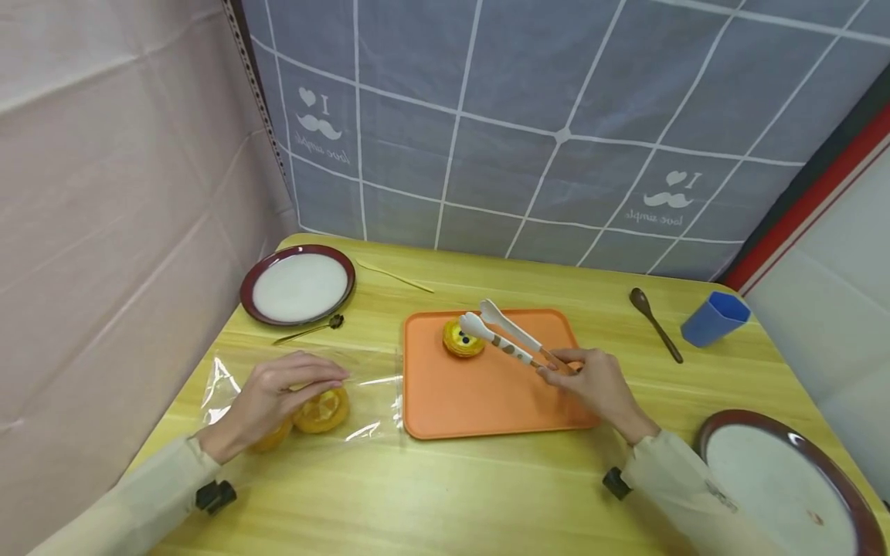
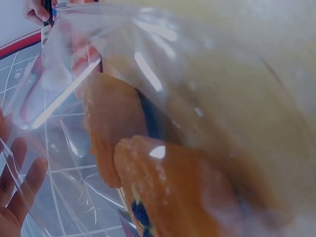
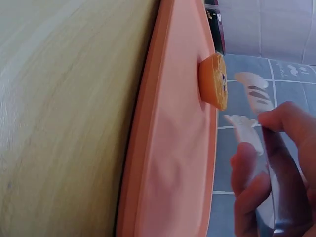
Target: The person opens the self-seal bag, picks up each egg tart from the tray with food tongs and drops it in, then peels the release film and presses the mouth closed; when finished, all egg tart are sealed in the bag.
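Here, right grip (image 1: 598, 382): pinching parted tongs (image 1: 511, 347), apparently sparing tart (image 1: 459, 346) below.
Left grip (image 1: 271, 388): at clear bag (image 1: 373, 395), hold unclear, perhaps steadying.

Cream-white tongs (image 1: 511, 348), jaws apart, slant from the right hand (image 1: 596, 384) over an orange tray (image 1: 473, 401), tips near a golden, berry-topped tart (image 1: 460, 347) at its far left. Left, under the left hand (image 1: 281, 390), a clear bag (image 1: 373, 392) encloses golden pastries (image 1: 322, 415).

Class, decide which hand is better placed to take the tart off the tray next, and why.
Probably the right hand: it holds tongs, open and near the tart on the tray. The left hand is at the bag, beside the tray.
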`<act>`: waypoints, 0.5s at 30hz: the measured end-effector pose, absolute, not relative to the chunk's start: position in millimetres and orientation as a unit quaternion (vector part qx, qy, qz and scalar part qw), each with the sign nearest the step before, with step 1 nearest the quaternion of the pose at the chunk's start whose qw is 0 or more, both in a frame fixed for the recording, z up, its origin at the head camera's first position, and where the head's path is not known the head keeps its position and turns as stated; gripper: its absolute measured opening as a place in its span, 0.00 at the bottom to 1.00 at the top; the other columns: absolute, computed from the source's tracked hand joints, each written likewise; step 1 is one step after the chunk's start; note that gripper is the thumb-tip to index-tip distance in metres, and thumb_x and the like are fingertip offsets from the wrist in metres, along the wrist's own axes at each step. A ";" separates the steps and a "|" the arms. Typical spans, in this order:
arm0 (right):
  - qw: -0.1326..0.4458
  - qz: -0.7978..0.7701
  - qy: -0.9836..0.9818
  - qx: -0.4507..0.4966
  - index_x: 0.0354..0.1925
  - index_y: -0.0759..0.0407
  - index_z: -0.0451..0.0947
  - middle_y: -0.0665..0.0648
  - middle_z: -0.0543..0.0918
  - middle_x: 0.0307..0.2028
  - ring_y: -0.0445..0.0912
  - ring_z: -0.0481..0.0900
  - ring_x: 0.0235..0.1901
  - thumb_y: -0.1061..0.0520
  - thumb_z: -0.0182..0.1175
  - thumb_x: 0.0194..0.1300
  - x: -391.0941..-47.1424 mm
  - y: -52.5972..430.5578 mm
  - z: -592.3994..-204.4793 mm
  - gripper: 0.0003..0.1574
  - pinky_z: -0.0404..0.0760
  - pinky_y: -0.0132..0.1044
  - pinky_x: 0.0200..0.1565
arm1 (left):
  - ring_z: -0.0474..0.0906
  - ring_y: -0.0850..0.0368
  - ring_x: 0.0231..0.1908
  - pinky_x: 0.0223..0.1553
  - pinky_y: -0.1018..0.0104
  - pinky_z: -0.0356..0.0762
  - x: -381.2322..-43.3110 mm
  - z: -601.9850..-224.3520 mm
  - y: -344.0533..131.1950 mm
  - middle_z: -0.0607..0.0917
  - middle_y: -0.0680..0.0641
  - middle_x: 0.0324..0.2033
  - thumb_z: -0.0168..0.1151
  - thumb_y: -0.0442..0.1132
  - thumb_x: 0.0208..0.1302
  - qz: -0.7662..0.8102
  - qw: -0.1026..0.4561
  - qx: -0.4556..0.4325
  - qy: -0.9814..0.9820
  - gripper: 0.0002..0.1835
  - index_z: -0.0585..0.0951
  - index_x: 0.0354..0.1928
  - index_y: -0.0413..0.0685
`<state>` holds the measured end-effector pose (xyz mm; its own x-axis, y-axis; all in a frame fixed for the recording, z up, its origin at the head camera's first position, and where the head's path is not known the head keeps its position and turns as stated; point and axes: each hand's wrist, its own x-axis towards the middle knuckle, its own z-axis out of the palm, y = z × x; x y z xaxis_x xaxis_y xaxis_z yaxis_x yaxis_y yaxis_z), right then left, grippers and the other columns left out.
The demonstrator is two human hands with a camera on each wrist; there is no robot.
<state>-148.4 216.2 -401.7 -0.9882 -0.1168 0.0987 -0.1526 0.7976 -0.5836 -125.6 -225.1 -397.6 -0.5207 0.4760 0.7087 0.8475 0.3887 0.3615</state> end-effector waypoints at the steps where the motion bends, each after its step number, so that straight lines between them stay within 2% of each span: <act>1: 0.018 0.311 -0.948 0.068 0.44 0.52 0.80 0.53 0.85 0.35 0.38 0.60 0.08 0.33 0.61 0.47 -149.4 216.8 -402.1 0.32 0.61 0.29 0.09 | 0.80 0.60 0.38 0.47 0.82 0.74 -125.6 -397.5 -225.2 0.85 0.50 0.36 0.68 0.21 0.35 -0.363 0.255 -0.418 -0.793 0.21 0.84 0.36 0.46; 2: 0.009 0.310 -0.948 0.065 0.44 0.52 0.80 0.54 0.84 0.38 0.38 0.58 0.08 0.33 0.61 0.47 -150.1 217.2 -402.5 0.32 0.60 0.29 0.09 | 0.80 0.60 0.38 0.47 0.82 0.74 -125.5 -397.5 -225.2 0.85 0.50 0.36 0.68 0.21 0.35 -0.362 0.255 -0.419 -0.793 0.21 0.84 0.36 0.46; 4: -0.011 0.314 -0.947 0.059 0.44 0.52 0.80 0.56 0.83 0.42 0.39 0.61 0.08 0.32 0.61 0.47 -150.9 217.1 -402.6 0.33 0.63 0.29 0.11 | 0.80 0.60 0.38 0.47 0.82 0.74 -125.5 -397.4 -225.3 0.85 0.50 0.36 0.68 0.21 0.35 -0.359 0.255 -0.421 -0.793 0.21 0.84 0.37 0.46; 7: -0.042 0.330 -0.942 0.047 0.44 0.53 0.80 0.59 0.82 0.44 0.41 0.72 0.11 0.33 0.61 0.47 -151.0 216.0 -402.1 0.33 0.70 0.31 0.13 | 0.80 0.60 0.38 0.47 0.82 0.74 -125.4 -396.8 -225.3 0.85 0.50 0.36 0.68 0.22 0.36 -0.358 0.254 -0.422 -0.793 0.21 0.84 0.37 0.46; 9: -0.060 0.340 -0.937 0.042 0.44 0.53 0.80 0.59 0.83 0.41 0.44 0.79 0.16 0.33 0.61 0.47 -150.7 215.1 -401.4 0.32 0.72 0.33 0.14 | 0.80 0.60 0.38 0.47 0.82 0.74 -125.2 -396.0 -225.3 0.85 0.50 0.36 0.68 0.22 0.36 -0.356 0.255 -0.424 -0.793 0.21 0.84 0.37 0.46; 15: -0.093 0.360 -0.928 0.037 0.43 0.53 0.81 0.56 0.85 0.24 0.48 0.79 0.16 0.35 0.61 0.48 -149.6 214.1 -398.2 0.30 0.70 0.33 0.11 | 0.80 0.60 0.38 0.47 0.81 0.74 -125.3 -395.2 -225.6 0.85 0.49 0.36 0.68 0.22 0.36 -0.352 0.255 -0.427 -0.793 0.21 0.83 0.37 0.46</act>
